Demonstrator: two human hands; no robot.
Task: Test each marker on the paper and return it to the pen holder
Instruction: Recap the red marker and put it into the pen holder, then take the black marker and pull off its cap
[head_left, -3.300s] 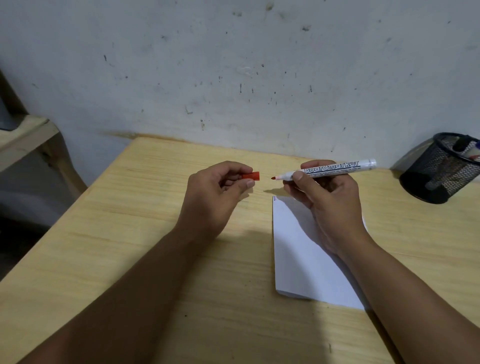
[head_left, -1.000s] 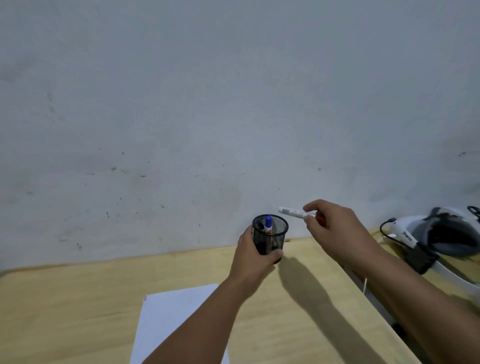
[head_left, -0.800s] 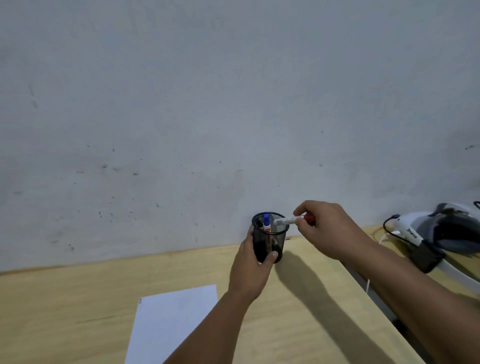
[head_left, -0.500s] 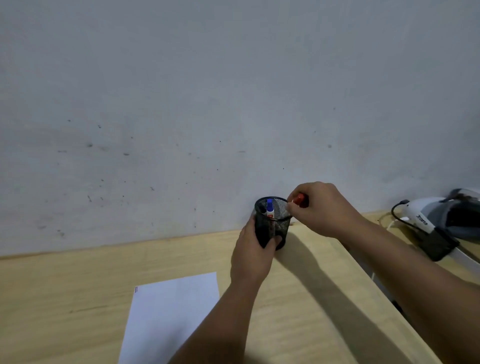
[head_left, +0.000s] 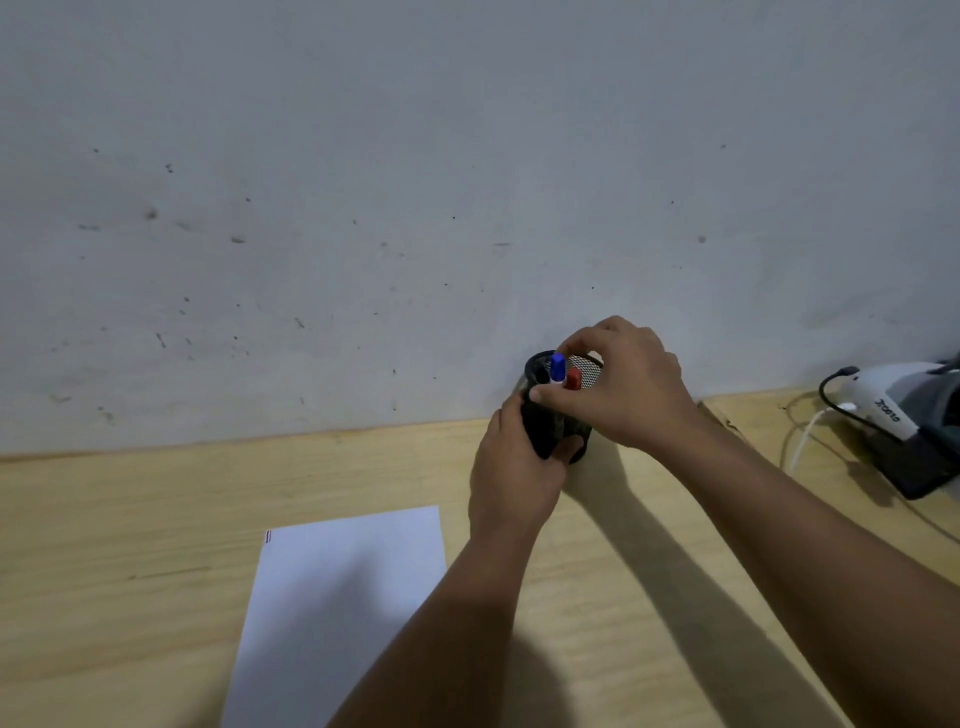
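no writing can be read on the markers; the white device (head_left: 883, 410) at the desk's right edge bears dark lettering too small to make out. the pen holder (head_left: 558, 415) stands upright at the desk's (head_left: 130, 519) back edge, left hand (head_left: 514, 483) wrapped around its side. the blue marker (head_left: 558, 368) and red marker (head_left: 573, 379) stand caps up inside. right hand (head_left: 623, 384) hovers over the rim, fingers curled, thumb touching the holder; whether it grips a marker cannot be told. the paper (head_left: 332, 597) lies at the front edge
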